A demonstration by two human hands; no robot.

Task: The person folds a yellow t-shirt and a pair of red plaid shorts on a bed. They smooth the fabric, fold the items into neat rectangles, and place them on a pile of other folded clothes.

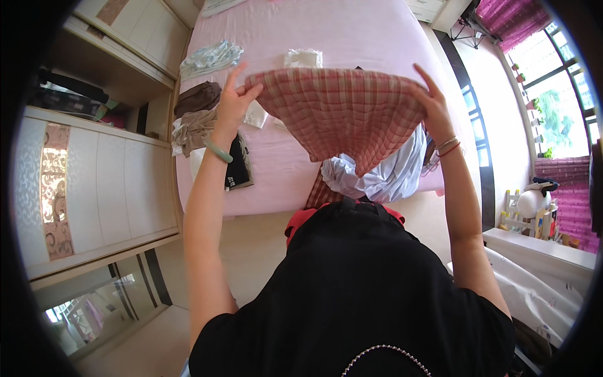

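A red-and-pink plaid cloth (342, 110) is stretched between my two hands above the bed, its lower part hanging in a point toward me. My left hand (237, 100) pinches its left upper corner, a green bangle on the wrist. At the opposite corner, my right hand (432, 100) grips the cloth with the index finger raised. Under the cloth's right side lies a rumpled pale blue-white fabric heap (402, 173). A darker red plaid piece (319, 193) shows beside that heap at the bed's near edge.
The pink-sheeted bed (364, 41) bears a light blue folded pile (210, 58), a white packet (303, 59), brown clothing (200, 98), beige clothing (190, 131) and a black folded garment (237, 164). A wardrobe (103, 182) flanks it left; a window (556, 113) is right.
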